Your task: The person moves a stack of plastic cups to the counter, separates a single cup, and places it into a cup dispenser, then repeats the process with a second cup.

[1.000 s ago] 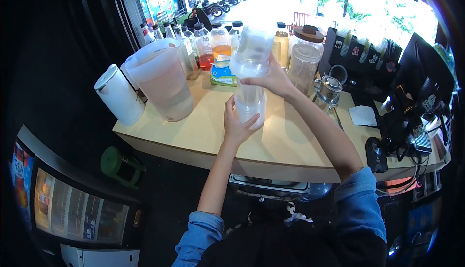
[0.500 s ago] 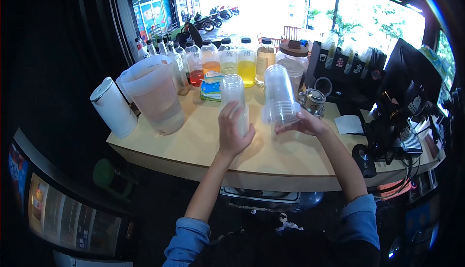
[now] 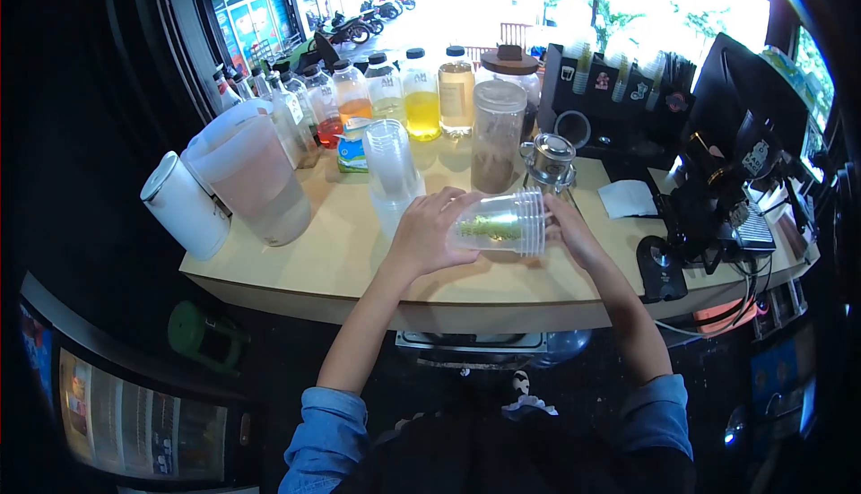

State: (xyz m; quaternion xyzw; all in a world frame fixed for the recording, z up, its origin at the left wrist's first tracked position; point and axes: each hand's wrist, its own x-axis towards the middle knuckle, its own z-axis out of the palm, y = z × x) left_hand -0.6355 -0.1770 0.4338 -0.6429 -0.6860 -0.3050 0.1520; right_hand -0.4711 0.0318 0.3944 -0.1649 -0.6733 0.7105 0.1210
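A short stack of clear plastic cups [image 3: 502, 223] with a green print lies on its side between my two hands, just above the counter. My left hand [image 3: 432, 232] is closed round the base end of these cups. At the other end, the fingers of my right hand [image 3: 572, 232] grip the stacked rims, partly hidden behind them. Just beyond my left hand is another stack of clear cups [image 3: 391, 167], standing on the counter [image 3: 359, 265] with its lower part partly covered by that hand.
Bottles of coloured syrup [image 3: 421, 108] line the back, near a jar of brown powder [image 3: 499, 140] and a metal drip filter [image 3: 549, 158]. A large plastic pitcher [image 3: 251, 176] and a white kettle [image 3: 186, 207] stand left. A monitor [image 3: 762, 117] and black equipment [image 3: 717, 216] occupy the right.
My left hand has left the standing cups and moved onto the cups from my right hand. Those were tilted upright and now lie sideways, lower and nearer. The view has shifted slightly.
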